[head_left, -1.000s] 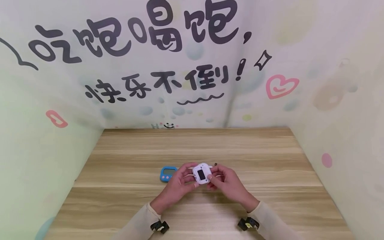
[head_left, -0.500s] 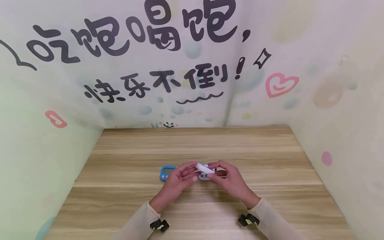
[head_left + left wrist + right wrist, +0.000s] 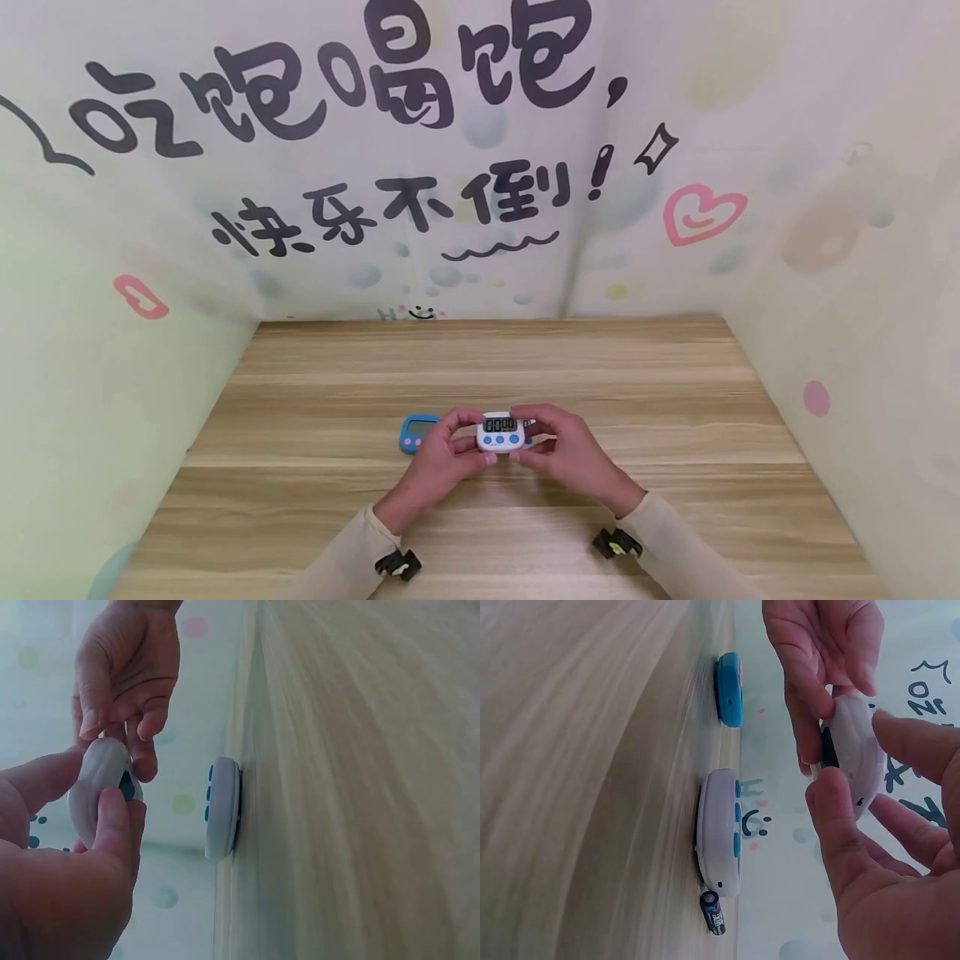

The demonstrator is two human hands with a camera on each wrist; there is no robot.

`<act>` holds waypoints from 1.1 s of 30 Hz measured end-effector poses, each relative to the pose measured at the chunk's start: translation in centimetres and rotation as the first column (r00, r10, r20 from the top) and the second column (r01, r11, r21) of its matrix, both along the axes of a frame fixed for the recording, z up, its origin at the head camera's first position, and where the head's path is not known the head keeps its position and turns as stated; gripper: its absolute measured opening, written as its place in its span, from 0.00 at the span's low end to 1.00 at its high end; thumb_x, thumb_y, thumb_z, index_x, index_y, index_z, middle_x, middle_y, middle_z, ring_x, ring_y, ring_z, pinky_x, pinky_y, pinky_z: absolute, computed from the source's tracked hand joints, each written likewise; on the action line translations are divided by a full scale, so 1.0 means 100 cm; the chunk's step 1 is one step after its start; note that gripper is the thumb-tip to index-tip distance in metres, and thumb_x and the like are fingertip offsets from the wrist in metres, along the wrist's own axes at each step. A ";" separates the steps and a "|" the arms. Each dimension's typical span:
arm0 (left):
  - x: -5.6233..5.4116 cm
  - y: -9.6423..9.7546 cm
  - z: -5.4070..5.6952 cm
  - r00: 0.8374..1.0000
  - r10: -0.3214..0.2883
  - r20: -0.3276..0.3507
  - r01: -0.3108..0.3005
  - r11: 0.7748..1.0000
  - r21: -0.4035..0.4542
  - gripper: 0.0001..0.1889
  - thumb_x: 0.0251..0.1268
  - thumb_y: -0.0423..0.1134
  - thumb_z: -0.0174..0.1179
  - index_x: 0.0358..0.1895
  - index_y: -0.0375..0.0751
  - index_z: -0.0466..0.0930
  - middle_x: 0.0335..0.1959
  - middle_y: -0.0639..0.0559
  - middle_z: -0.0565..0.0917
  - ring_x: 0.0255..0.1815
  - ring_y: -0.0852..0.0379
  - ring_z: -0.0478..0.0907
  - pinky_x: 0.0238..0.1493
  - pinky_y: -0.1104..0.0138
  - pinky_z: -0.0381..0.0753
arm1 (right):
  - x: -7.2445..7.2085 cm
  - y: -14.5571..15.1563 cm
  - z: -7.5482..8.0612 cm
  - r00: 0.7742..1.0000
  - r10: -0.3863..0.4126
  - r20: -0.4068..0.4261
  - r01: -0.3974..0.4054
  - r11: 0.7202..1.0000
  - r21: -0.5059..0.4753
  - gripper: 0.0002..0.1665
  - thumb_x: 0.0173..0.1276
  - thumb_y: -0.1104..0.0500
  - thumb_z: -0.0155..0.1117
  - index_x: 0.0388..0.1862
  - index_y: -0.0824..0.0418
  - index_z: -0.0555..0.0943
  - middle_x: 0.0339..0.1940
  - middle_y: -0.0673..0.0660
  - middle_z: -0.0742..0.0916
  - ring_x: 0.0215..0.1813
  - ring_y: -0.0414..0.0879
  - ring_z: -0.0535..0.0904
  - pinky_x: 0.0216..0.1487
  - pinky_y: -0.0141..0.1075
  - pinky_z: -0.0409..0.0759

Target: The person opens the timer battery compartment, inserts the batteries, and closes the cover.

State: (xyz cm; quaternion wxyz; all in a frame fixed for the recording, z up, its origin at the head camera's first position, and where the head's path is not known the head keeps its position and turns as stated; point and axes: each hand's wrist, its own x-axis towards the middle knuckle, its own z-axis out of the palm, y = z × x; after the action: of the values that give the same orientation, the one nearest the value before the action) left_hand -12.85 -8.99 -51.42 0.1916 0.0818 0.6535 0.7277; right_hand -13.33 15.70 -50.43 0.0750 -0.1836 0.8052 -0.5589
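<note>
A white digital timer (image 3: 500,438) with blue buttons is held up between both hands, its display lit with zeros and facing the head camera. My left hand (image 3: 441,468) pinches its left side between thumb and fingers. On the other side, my right hand (image 3: 576,457) grips the right edge with thumb and fingertips. Both wrist views show the timer (image 3: 96,780) edge-on, with a dark patch on its back. Behind the hands a second white timer (image 3: 718,832) with blue buttons lies on the table, mostly hidden in the head view.
A blue timer (image 3: 416,429) with pink buttons lies on the table beyond my left hand, partly covered by it. Near the second white timer is a small dark battery (image 3: 713,913). Printed walls (image 3: 825,250) enclose the wooden table (image 3: 480,358) at the back and sides.
The held timer has been turned over: its back faced the head camera at first, then its edge, and now its display does. Both hands stay around the same spot.
</note>
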 end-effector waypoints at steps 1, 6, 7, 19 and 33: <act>0.000 -0.001 0.000 1.000 0.003 -0.008 -0.003 1.000 -0.029 0.30 0.64 0.26 0.72 0.67 0.35 0.70 0.72 0.36 0.72 0.60 0.51 0.85 0.53 0.67 0.89 | -0.001 -0.001 -0.001 1.000 0.014 -0.017 -0.014 1.000 0.016 0.32 0.65 0.59 0.81 0.68 0.55 0.81 0.62 0.58 0.86 0.53 0.49 0.87 0.48 0.36 0.90; -0.005 -0.011 -0.002 0.993 0.003 -0.116 -0.026 0.980 -0.198 0.35 0.63 0.31 0.75 0.72 0.37 0.70 0.67 0.38 0.79 0.64 0.45 0.82 0.58 0.65 0.88 | -0.007 -0.009 -0.003 0.995 0.053 -0.081 -0.046 0.996 0.079 0.33 0.64 0.59 0.82 0.67 0.55 0.81 0.59 0.52 0.86 0.52 0.48 0.87 0.51 0.42 0.90; -0.006 -0.013 -0.002 0.990 -0.001 -0.139 -0.032 0.972 -0.231 0.36 0.62 0.32 0.76 0.73 0.36 0.70 0.66 0.38 0.80 0.64 0.44 0.82 0.59 0.64 0.87 | -0.009 -0.011 -0.004 0.994 0.055 -0.094 -0.046 0.994 0.101 0.33 0.63 0.59 0.82 0.67 0.55 0.81 0.59 0.51 0.86 0.52 0.47 0.86 0.52 0.44 0.90; -0.019 -0.032 -0.001 0.939 -0.087 -0.333 -0.095 0.865 -0.493 0.36 0.56 0.35 0.80 0.69 0.37 0.78 0.58 0.46 0.83 0.57 0.50 0.82 0.63 0.55 0.86 | -0.028 -0.032 -0.013 0.962 0.128 -0.240 -0.046 0.947 0.319 0.37 0.58 0.56 0.85 0.66 0.59 0.82 0.59 0.48 0.85 0.58 0.41 0.82 0.62 0.42 0.85; -0.036 -0.042 -0.004 0.891 -0.194 -0.411 -0.148 0.732 -0.666 0.33 0.55 0.37 0.81 0.66 0.43 0.82 0.63 0.46 0.84 0.66 0.44 0.75 0.68 0.45 0.77 | -0.046 -0.050 -0.017 0.955 0.191 -0.225 -0.048 0.852 0.521 0.37 0.61 0.49 0.84 0.68 0.57 0.82 0.61 0.48 0.85 0.59 0.43 0.82 0.64 0.42 0.83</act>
State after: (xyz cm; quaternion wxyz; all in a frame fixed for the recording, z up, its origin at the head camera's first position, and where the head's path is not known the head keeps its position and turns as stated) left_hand -16.45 -13.17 -51.80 0.0595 0.1815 0.8987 0.3947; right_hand -17.98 10.66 -52.12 0.0461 -0.2813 0.9135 -0.2902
